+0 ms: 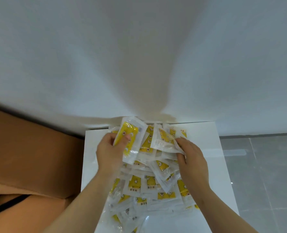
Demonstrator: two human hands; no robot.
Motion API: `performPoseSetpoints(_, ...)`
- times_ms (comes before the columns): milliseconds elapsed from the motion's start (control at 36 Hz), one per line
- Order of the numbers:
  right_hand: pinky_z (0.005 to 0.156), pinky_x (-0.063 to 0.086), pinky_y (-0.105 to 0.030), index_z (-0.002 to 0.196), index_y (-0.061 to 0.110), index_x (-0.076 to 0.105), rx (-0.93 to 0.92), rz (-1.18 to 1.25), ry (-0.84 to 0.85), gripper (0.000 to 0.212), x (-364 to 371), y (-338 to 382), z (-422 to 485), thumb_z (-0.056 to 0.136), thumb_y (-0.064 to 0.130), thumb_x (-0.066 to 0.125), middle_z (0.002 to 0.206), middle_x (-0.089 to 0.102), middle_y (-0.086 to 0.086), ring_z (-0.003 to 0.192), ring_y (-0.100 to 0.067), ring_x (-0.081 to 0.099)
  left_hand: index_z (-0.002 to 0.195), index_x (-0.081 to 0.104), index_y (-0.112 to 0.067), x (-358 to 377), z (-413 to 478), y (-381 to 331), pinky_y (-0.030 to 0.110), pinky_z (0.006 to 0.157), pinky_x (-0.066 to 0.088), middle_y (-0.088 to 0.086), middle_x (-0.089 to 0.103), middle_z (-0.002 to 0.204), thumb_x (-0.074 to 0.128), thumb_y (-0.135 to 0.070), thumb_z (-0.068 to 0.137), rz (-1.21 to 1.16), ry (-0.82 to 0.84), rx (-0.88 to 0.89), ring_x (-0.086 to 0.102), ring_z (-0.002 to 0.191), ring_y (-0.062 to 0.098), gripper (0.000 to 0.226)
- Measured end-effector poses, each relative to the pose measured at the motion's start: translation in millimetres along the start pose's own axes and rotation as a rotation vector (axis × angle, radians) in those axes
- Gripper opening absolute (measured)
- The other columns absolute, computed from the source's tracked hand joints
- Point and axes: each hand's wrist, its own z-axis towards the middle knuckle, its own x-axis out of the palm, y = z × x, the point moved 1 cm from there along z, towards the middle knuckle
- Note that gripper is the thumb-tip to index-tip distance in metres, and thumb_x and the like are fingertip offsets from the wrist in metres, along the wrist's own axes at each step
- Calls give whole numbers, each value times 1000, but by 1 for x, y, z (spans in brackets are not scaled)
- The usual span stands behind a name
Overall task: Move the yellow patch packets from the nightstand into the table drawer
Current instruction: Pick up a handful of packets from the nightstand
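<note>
Holding yellow packets (133, 132), left hand (108, 149), right hand (192, 157); labels (134, 190) unreadable.

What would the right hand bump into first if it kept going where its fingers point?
The right hand pinches some packets; going on, it would probably press them into the white wall, though depth is unclear.

A: Colour, print on packets (166, 195)?
B: Yellow, small white star and moon figures; wrappers clear to whitish.
A: And nightstand top (215, 165), wall (139, 47)?
B: Both plain white; floor (265, 165) grey, tiled; upholstery (30, 148) tan-brown.
</note>
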Motion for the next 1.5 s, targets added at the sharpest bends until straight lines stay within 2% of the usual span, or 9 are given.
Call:
performPoseSetpoints(194,83,48,-50,90,19,64,-97,-235,62,23,13,-2,-12,70,8,71,115,66,-6,108,-37,60,125,53,-14,1,46,19,44,113,19,9,16,155,61,-61,76,753,236,-94,9,144,30,68)
performPoseSetpoints(333,106,30,-52,98,15,62,-21,-282,132,17,18,0,-21,81,10,64,139,50,1,134,-32,37,115,53,-13,8,44,13,42,96,41,6,53,124,71,-54,72,681,199,-43,49,118,29,62)
performPoseSetpoints(611,113,24,-45,123,19,53,43,-124,154,32,7,20,-35,93,12,49,144,43,8,136,-17,36,84,51,-16,-26,5,-1,28,65,34,-3,55,86,75,-29,76,489,-85,208,50,80,17,28)
performPoseSetpoints(889,53,40,-26,127,21,48,129,190,32,31,-16,44,-67,97,16,42,70,53,2,58,-12,48,97,46,-24,-49,-45,-17,22,64,48,-8,50,90,69,-14,82,-117,10,-94,52,73,6,29)
performPoseSetpoints(1056,58,44,-24,131,26,43,-15,244,-59,35,-46,76,-94,98,17,39,80,53,7,66,-9,51,116,51,-16,-65,-87,-26,47,84,54,7,65,100,62,-8,88,-485,103,-402,64,90,28,31)
performPoseSetpoints(1194,95,40,-25,139,25,37,-229,88,91,44,-57,100,-137,96,16,43,132,48,6,122,-12,45,116,54,-10,-88,-140,-40,35,59,54,10,65,102,50,-6,94,-615,266,-466,64,83,25,23)
performPoseSetpoints(1333,103,36,-31,139,25,37,-330,-11,217,47,-61,121,-199,93,17,47,134,43,7,130,-13,32,118,49,-4,-127,-202,-53,4,41,38,-5,39,75,30,14,95,-727,360,-461,52,41,-13,35)
performPoseSetpoints(1389,101,36,-24,135,24,41,-349,55,228,43,-61,127,-224,93,21,50,133,43,8,128,-10,32,85,52,-14,-144,-223,-48,8,35,37,4,48,65,33,5,98,-678,434,-385,52,34,-5,30)
performPoseSetpoints(1500,104,9,-5,137,27,41,-387,94,270,48,-65,137,-275,92,38,53,129,22,30,128,10,7,102,63,-11,-177,-251,-29,34,61,56,13,73,79,43,-44,95,-888,549,-446,71,68,24,40)
